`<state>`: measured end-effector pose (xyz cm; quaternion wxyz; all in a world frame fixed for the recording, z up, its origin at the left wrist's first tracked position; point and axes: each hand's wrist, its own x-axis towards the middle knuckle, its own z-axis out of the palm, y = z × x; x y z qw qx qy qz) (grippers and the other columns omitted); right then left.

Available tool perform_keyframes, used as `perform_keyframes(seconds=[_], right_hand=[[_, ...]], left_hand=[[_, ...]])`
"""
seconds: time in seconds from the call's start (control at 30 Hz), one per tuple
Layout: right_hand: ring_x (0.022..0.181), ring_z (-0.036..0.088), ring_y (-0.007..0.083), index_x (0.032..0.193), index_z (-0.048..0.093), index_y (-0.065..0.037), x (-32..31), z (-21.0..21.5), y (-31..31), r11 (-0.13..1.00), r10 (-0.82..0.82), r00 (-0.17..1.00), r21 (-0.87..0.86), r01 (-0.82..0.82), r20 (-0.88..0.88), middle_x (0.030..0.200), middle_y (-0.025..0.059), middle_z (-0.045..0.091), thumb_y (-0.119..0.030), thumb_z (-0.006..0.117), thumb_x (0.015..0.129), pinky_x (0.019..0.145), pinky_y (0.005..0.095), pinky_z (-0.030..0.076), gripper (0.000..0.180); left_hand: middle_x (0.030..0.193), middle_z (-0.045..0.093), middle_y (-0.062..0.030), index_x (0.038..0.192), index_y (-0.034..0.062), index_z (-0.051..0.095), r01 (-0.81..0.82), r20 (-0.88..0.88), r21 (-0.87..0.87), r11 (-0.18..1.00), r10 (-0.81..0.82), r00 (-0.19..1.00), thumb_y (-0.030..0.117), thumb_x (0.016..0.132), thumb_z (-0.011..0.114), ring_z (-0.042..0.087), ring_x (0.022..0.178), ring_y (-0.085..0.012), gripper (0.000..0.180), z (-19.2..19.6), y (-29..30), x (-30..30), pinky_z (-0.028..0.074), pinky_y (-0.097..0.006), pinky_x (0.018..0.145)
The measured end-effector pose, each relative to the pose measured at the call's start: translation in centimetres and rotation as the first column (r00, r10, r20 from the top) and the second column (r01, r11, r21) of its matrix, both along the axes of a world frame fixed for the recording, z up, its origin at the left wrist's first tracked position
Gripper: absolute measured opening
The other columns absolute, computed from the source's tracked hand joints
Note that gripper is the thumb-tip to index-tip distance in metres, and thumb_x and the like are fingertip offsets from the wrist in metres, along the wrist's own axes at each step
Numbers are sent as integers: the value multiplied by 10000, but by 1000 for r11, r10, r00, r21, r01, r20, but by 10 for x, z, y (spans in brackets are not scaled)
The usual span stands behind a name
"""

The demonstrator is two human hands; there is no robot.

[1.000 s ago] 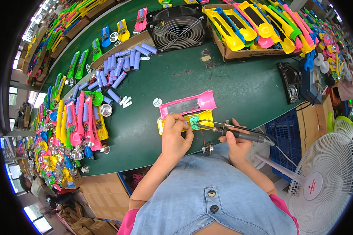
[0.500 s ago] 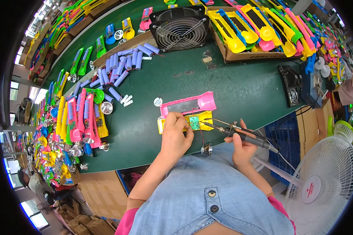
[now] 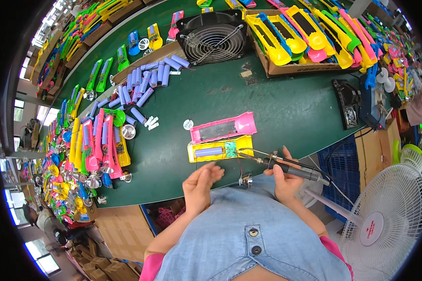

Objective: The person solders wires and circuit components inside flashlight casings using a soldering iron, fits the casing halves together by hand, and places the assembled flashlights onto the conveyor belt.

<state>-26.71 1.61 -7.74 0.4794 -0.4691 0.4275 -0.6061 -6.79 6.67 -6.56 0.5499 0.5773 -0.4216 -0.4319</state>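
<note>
Right hand (image 3: pixel 286 180): closed around a soldering iron (image 3: pixel 286 167), tip at the green circuit board (image 3: pixel 230 150) inside the open yellow torch shell (image 3: pixel 220 150), which lies on the green table (image 3: pixel 286 107) below a pink shell (image 3: pixel 224 127). Left hand (image 3: pixel 199 185): empty, fingers loosely curled, just below the yellow shell.

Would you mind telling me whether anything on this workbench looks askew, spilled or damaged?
Nothing looks damaged or spilled. The yellow flashlight half lies open with its battery and green circuit board exposed, beside the pink flashlight half. The right hand holds a soldering iron at the board. The purple battery cells lie in a loose scatter, none off the table.
</note>
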Motion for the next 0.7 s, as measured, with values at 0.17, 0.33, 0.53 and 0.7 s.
perform_keyframes(seconds=[0.17,0.33,0.53,0.7], right_hand=[[683,651,171,1011,538,69,-1,0,-1,1000,19,1000,-6,-19,9,972,190,592,33,586,783,793,340,510,237],[669,651,164,984,547,58,-4,1,-2,999,26,999,-27,-27,-35,936,174,611,24,585,783,968,402,387,207],[655,647,142,961,556,32,-5,3,-2,999,10,994,-46,-15,-110,745,96,643,-1,591,781,1075,456,171,187],[655,647,139,952,564,24,-6,2,0,999,0,991,-48,-7,-132,713,77,643,1,597,774,1063,476,183,182]], left_hand=[[976,599,-139,1209,-68,449,-265,-465,343,901,408,786,174,943,433,606,827,-219,360,-1,16,15,498,-305,781],[888,600,-121,921,-14,641,-119,700,-354,928,347,625,-90,735,607,586,748,-193,204,7,-9,21,472,-274,672],[771,577,-78,864,34,637,193,727,-343,919,129,674,-41,665,669,575,698,-218,215,10,-41,0,479,-297,628],[792,551,-54,875,33,638,322,875,-319,891,146,461,22,611,673,548,664,-202,266,6,-47,-3,447,-309,568]])
